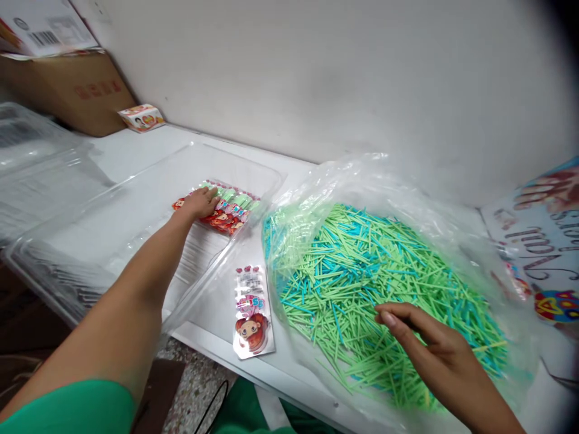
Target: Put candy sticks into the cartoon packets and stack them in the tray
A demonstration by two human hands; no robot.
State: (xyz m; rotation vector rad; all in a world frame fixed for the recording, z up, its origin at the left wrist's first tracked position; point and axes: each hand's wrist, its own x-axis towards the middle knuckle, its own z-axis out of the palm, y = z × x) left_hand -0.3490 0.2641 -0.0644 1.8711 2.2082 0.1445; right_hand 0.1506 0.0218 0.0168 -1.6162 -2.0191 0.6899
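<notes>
My left hand (202, 202) reaches into a clear plastic tray (136, 199) and rests flat on a row of filled printed packets (233, 211) lying at its far right corner. Its fingers look stretched over the packets. My right hand (429, 343) hovers over a big heap of green and blue sticks (362, 277) spread on a clear plastic bag (344, 175). Those fingers are held loosely together and extended, with nothing visible in them. One empty printed packet (252, 310) lies on the white table between the tray and the heap.
A brown cardboard box (67, 84) and a small printed carton (142, 117) stand at the back left by the wall. More clear trays (31, 157) are stacked at the left. Printed sheets (543, 241) lie at the right. The table's front edge (235, 355) runs below the packet.
</notes>
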